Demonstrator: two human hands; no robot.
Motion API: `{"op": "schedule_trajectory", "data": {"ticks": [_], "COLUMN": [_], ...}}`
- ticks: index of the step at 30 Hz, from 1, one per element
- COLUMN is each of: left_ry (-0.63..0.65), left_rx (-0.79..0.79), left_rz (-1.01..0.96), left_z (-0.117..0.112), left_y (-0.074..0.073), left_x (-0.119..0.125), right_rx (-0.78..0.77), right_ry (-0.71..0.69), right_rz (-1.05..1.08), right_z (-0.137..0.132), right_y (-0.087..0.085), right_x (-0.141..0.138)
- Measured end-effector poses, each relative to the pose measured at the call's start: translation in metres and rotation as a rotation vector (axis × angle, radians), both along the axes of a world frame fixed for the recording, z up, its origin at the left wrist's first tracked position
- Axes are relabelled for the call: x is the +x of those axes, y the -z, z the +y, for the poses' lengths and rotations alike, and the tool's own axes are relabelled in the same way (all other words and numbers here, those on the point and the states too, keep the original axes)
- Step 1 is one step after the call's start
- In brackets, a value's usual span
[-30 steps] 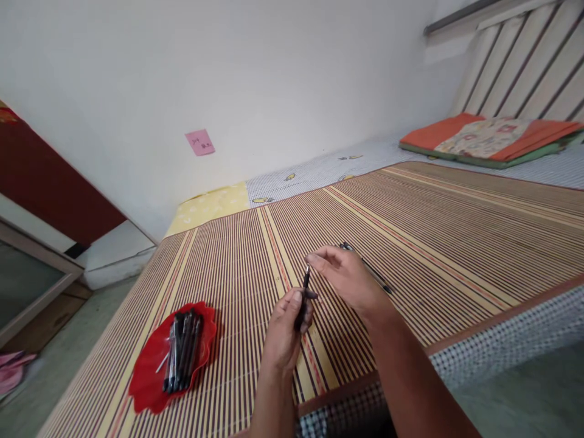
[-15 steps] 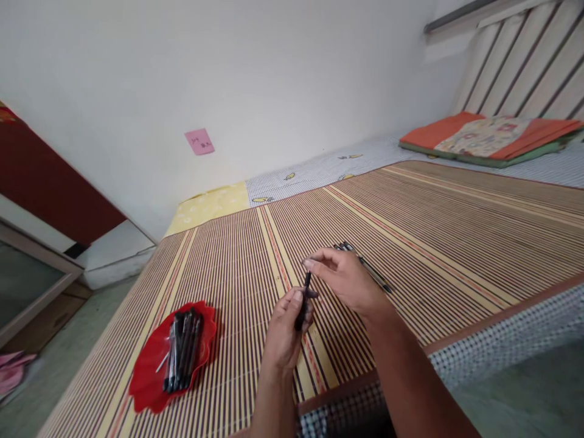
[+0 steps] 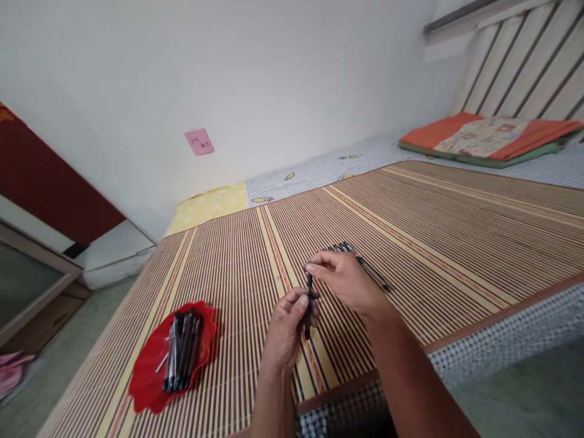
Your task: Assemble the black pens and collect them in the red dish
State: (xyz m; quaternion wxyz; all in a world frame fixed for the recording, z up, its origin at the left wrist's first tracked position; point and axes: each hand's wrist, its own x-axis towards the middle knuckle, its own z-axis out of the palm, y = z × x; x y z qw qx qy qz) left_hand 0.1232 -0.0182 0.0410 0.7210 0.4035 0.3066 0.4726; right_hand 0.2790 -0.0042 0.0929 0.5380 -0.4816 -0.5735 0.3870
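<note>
A black pen [image 3: 309, 283] stands nearly upright between my hands, above the striped mat. My left hand [image 3: 288, 322] is closed around its lower part, and its dark lower end shows below the fingers. At the upper end, my right hand [image 3: 340, 277] pinches the pen between thumb and fingertips. Just beyond the right hand, several pens [image 3: 371, 271] lie side by side on the mat, partly hidden by that hand. To the left sits a red scalloped plate [image 3: 148, 371] with a pile of black and clear pens [image 3: 182, 350] on it.
The striped bamboo mat [image 3: 241, 261] covers the bed. A folded orange and floral quilt [image 3: 493, 137] lies at the far right by the slatted headboard [image 3: 524, 58]. A pink note [image 3: 199, 141] is stuck on the wall. The bed's checked front edge [image 3: 483, 353] drops to the floor.
The pen's lower end now shows below my left hand, and the pen is slightly more upright. Both hands have shifted very little; the plate and the other pens stay put.
</note>
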Motion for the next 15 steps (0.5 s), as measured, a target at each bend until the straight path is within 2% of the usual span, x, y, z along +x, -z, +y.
{"op": "schedule_trajectory", "data": {"ticks": [5,8,10,12,15], "left_ry": [0.003,-0.103,-0.2,-0.29,-0.386], "left_rx": [0.029,0.004,-0.042,-0.097,-0.166], "left_rz": [0.024,-0.009,-0.044,-0.091,-0.15], "left_z": [0.001,0.003,0.005,0.009,0.013], "left_y": [-0.002,-0.003,-0.002,0.0,0.002], "left_x": [-0.002,-0.004,-0.006,-0.008,-0.011], "right_rx": [-0.015,-0.019,-0.005,-0.001,-0.043], "right_ry": [0.002,0.151,0.303,0.41,0.421], "right_rz": [-0.015,-0.058,-0.224,-0.501,-0.832], "right_z": [0.0,0.005,0.012,0.021,0.031], "right_y": [-0.002,0.005,0.017,0.033,0.057], "right_x": [0.0,0.007,0.013,0.016,0.012]}}
